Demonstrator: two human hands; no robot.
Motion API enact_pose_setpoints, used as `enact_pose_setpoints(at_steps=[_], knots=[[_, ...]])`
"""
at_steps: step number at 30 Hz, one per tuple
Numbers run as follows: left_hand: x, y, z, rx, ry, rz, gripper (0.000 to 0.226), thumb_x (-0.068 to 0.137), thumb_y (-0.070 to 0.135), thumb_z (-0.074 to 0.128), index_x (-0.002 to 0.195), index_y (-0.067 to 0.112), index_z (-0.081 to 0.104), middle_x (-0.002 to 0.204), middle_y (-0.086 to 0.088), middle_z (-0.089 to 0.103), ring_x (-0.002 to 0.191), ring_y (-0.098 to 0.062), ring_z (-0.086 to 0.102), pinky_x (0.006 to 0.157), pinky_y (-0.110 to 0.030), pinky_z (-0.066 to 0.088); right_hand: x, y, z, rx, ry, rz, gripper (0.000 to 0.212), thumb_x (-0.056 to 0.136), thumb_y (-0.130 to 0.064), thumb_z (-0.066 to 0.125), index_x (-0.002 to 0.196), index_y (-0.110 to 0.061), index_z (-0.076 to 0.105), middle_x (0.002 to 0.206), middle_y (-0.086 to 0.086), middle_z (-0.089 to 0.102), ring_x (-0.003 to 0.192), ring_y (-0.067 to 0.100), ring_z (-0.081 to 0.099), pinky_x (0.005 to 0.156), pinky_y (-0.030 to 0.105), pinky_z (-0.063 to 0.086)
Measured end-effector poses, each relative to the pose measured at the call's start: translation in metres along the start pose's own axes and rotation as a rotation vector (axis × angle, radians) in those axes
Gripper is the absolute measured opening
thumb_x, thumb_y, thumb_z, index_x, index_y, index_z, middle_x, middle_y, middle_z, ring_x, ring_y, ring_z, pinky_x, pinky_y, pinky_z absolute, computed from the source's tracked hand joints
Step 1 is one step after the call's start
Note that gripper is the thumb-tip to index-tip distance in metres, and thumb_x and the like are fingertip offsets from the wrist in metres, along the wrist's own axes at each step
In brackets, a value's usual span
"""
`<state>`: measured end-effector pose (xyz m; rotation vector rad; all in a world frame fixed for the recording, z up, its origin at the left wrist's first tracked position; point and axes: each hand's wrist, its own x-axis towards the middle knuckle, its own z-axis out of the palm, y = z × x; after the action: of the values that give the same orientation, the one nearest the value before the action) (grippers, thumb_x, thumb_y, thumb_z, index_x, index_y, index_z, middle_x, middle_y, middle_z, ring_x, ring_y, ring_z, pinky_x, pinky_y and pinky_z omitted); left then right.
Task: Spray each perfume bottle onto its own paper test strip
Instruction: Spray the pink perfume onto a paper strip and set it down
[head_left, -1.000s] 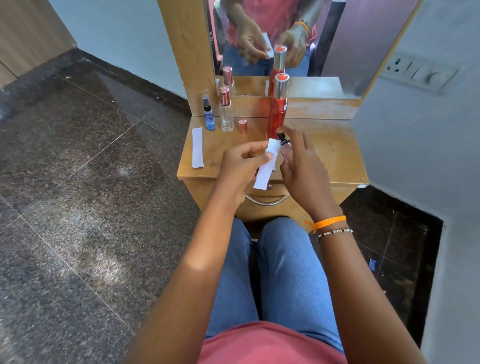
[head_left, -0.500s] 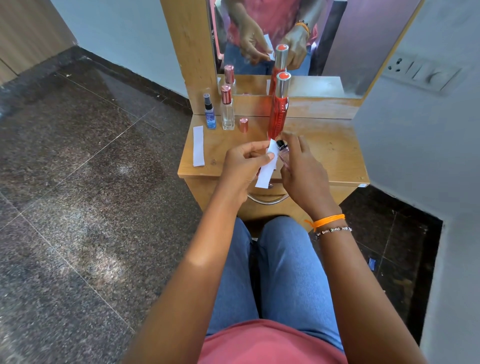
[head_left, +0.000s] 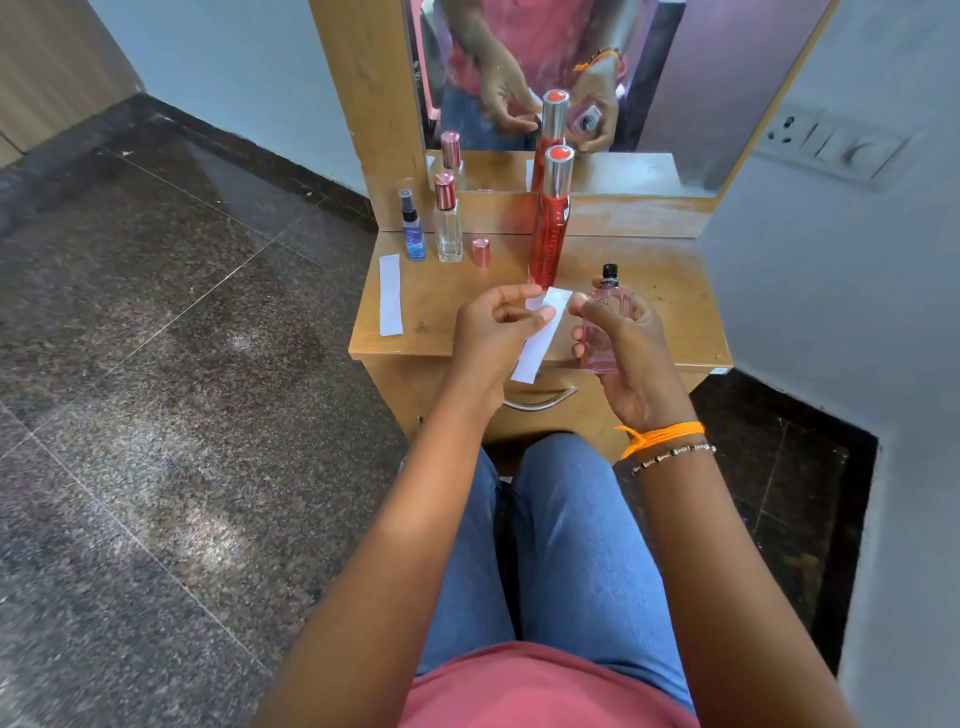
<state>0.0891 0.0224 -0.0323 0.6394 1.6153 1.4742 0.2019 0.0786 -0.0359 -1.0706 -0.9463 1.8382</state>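
My left hand (head_left: 493, 332) pinches a white paper strip (head_left: 540, 338) near its top end, over the front edge of the wooden dressing table (head_left: 670, 317). My right hand (head_left: 628, 348) grips a small pink perfume bottle (head_left: 602, 327) with a black spray nozzle, upright, just right of the strip. A tall red bottle (head_left: 550, 218) with a silver cap stands behind the strip. A small blue bottle (head_left: 413, 228) and a clear bottle (head_left: 448, 223) with a pink cap stand at the back left. A second paper strip (head_left: 390, 295) lies flat at the table's left edge.
A loose pink cap (head_left: 481, 252) stands beside the clear bottle. A mirror (head_left: 597, 78) rises behind the table and reflects my hands. A wall with a switch panel (head_left: 831, 145) is close on the right. Dark stone floor (head_left: 182, 364) spreads to the left. A drawer handle (head_left: 540, 401) sits under the tabletop.
My right hand has drawn the pink bottle away from the strip to the right and turned it upright, so the bottle's body now shows. My left hand keeps the strip in place.
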Motion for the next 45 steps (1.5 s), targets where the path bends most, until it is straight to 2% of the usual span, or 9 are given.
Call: enact_pose_setpoints(at_steps=[5,9,16,20,25,28,34,42,45], knots=[[0.005,-0.005,0.015,0.033,-0.020,0.008,0.025,0.081,0.005,0.069,0.104,0.012,0.063,0.070,-0.001,0.060,0.074,-0.016,0.059,0.061,-0.026,0.049,0.009,-0.006,-0.008,-0.026,0.046,-0.025,0.031,0.083,0.002,0.064,0.108,-0.009,0.050,0.074,0.004,0.055,0.052,0.010,0.050,0.041,0.019,0.040],[0.011,-0.010,0.025,0.081,0.029,0.023,0.028,0.078,0.005,0.071,0.101,0.016,0.062,0.066,0.005,0.062,0.070,-0.013,0.061,0.083,-0.040,0.056,0.021,-0.018,-0.010,-0.143,0.086,-0.035,0.028,0.083,-0.001,0.065,0.103,-0.011,0.048,0.076,0.005,0.058,0.054,0.010,0.051,0.041,0.019,0.040],[0.020,-0.010,0.034,0.142,0.013,0.009,0.033,0.078,0.010,0.072,0.107,0.019,0.059,0.077,0.003,0.069,0.086,-0.017,0.065,0.091,-0.042,0.053,0.032,-0.019,-0.012,-0.288,0.079,-0.035,0.028,0.079,0.005,0.066,0.086,-0.015,0.047,0.070,0.003,0.053,0.051,0.014,0.047,0.043,0.024,0.037],[0.021,-0.011,0.030,0.302,0.102,0.114,0.037,0.080,0.013,0.069,0.115,0.017,0.057,0.091,0.004,0.065,0.079,-0.006,0.057,0.076,-0.021,0.046,0.050,-0.019,-0.011,-0.493,0.175,-0.132,0.030,0.074,-0.002,0.069,0.083,-0.022,0.047,0.078,0.000,0.059,0.064,0.016,0.056,0.047,0.024,0.042],[0.040,-0.007,0.012,0.523,0.292,0.259,0.042,0.084,0.003,0.056,0.123,0.018,0.050,0.095,-0.003,0.062,0.089,-0.018,0.059,0.082,-0.035,0.049,0.077,-0.020,-0.002,-0.683,0.180,-0.191,0.030,0.071,-0.005,0.064,0.091,-0.018,0.045,0.090,0.007,0.062,0.081,0.028,0.062,0.062,0.037,0.050],[0.053,-0.003,0.004,0.603,0.285,0.252,0.047,0.090,0.005,0.049,0.133,0.023,0.043,0.107,-0.004,0.065,0.099,-0.018,0.060,0.083,-0.028,0.044,0.079,-0.018,0.002,-0.835,0.200,-0.259,0.030,0.077,-0.003,0.060,0.100,-0.014,0.046,0.092,0.005,0.060,0.089,0.028,0.062,0.076,0.045,0.054],[0.065,-0.003,0.003,0.649,0.277,0.196,0.049,0.095,0.009,0.043,0.141,0.023,0.032,0.129,-0.004,0.056,0.114,-0.021,0.056,0.083,-0.026,0.038,0.080,-0.009,0.005,-1.026,0.244,-0.412,0.036,0.081,0.001,0.054,0.114,-0.009,0.045,0.103,0.011,0.062,0.091,0.029,0.059,0.071,0.039,0.050],[0.068,-0.002,0.006,0.713,0.338,0.220,0.032,0.095,0.011,0.044,0.126,0.018,0.042,0.105,-0.009,0.063,0.097,-0.027,0.060,0.068,-0.032,0.041,0.071,-0.004,0.005,-1.039,0.302,-0.432,0.029,0.081,0.001,0.054,0.108,-0.006,0.045,0.107,0.012,0.059,0.093,0.028,0.054,0.069,0.038,0.045],[0.068,-0.001,0.004,0.718,0.336,0.248,0.034,0.095,0.009,0.044,0.127,0.018,0.042,0.111,-0.007,0.063,0.101,-0.026,0.061,0.071,-0.031,0.043,0.069,-0.004,0.005,-1.029,0.317,-0.416,0.036,0.077,-0.001,0.061,0.108,-0.008,0.044,0.107,0.010,0.059,0.096,0.030,0.056,0.071,0.038,0.047]])
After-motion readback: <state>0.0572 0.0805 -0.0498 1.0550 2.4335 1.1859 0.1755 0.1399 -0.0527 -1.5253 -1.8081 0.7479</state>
